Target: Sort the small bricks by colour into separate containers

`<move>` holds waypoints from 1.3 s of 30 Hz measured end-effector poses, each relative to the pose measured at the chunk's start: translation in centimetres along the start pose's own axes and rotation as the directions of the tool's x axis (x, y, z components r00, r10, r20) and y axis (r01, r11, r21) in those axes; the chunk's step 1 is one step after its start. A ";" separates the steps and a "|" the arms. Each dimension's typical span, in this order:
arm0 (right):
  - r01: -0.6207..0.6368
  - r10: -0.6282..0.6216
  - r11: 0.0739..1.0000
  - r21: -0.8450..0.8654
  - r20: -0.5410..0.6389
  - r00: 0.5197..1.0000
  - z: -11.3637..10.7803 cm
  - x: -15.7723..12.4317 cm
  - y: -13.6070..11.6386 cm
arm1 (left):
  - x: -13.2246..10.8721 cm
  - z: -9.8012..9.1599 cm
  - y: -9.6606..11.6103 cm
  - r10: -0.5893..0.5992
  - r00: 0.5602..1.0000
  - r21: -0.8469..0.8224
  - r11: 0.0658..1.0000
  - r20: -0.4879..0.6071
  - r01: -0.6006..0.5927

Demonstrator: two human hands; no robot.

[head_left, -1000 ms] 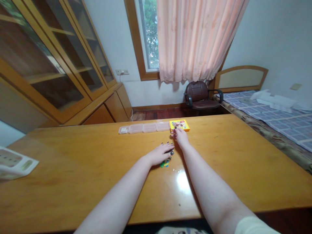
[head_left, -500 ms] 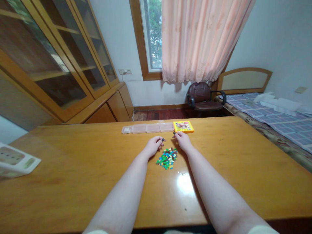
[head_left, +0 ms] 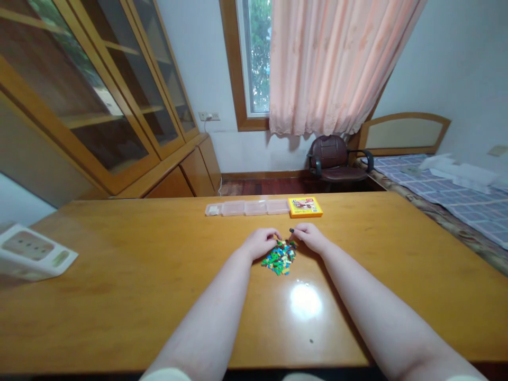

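Note:
My left hand [head_left: 262,242] reaches over the upper left edge of a heap of small building bricks [head_left: 281,257], its fingers bent down and apart, with no brick seen between them. The heap mixes green, blue, yellow, white and brown pieces. Just beyond its upper right edge, my right hand [head_left: 313,236] pinches a small dark brick [head_left: 292,230] between thumb and forefinger. Its other fingers are curled and partly hidden.
Behind the hands lie a row of clear plastic trays [head_left: 255,207] and a yellow box [head_left: 305,207]. A white case [head_left: 39,254] stands at the table's left. Past the wooden table [head_left: 159,254] are a chair [head_left: 329,156], a bed [head_left: 448,174] and a glass-door cabinet [head_left: 130,95].
My left hand has moved right and down to the heap; the dark piece it held is out of sight. My right hand keeps its dark brick, slightly lower. The whole view has shifted a little.

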State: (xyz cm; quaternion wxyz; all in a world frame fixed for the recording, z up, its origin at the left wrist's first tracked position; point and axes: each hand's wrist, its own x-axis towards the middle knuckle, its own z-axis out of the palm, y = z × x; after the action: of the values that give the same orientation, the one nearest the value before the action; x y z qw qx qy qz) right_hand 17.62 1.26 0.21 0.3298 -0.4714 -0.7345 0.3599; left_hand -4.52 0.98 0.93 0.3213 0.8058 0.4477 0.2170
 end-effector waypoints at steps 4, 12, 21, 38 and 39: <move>-0.001 0.003 0.999 -0.042 0.047 0.999 0.1 0.2 -0.3 | 0.0 0.0 0.7 -0.001 0.999 0.027 1.000 0.048 0.000; -0.045 0.049 0.983 -0.178 0.019 0.999 0.5 0.3 -0.7 | 0.0 -0.2 1.5 0.002 0.999 0.060 0.998 0.046 -0.005; -0.026 0.018 0.990 -0.140 -0.058 0.998 0.5 0.5 -0.6 | -0.1 -0.4 1.7 0.046 0.995 0.158 0.986 0.093 -0.060; 0.023 -0.014 0.986 -0.163 0.053 0.999 0.6 0.3 -1.0 | -0.1 -0.7 1.7 -0.090 0.991 0.277 0.954 -0.099 0.114; 0.020 -0.011 0.986 -0.165 0.057 0.998 0.6 0.3 -1.1 | -0.1 -0.7 1.7 -0.091 0.991 0.273 0.955 -0.096 0.114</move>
State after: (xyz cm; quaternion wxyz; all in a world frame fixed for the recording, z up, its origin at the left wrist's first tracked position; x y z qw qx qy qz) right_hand 16.50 1.06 0.84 0.2717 -0.4810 -0.7745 0.3082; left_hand -4.02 0.45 2.69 0.1972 0.8091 0.5275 0.1680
